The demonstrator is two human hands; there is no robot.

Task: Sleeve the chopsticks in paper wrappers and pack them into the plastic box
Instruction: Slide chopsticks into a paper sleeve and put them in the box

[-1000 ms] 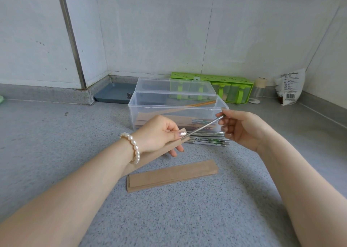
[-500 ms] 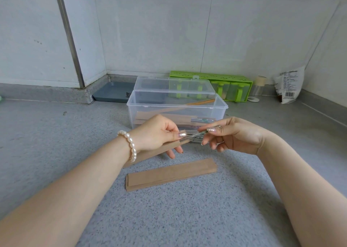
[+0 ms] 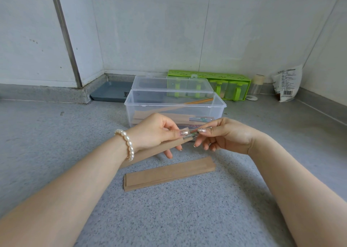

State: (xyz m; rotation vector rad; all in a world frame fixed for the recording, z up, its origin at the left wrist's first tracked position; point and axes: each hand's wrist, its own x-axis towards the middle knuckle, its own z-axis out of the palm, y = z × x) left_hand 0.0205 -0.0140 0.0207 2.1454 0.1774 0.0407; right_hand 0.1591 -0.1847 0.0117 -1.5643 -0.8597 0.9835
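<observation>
Grey speckled counter (image 3: 56, 152) carries plastic box (image 3: 174, 106) (lid open), paper wrappers (image 3: 169, 173), green rack (image 3: 225, 83).

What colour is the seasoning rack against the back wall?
Bright lime green, seen in the head view, the only one, behind the clear plastic box.

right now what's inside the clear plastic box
Inside the clear plastic box lie several brown paper-sleeved chopsticks with patterned ends showing, and one bare wooden chopstick leaning on top. The hands cover its lower front, so the count is unclear.
</observation>
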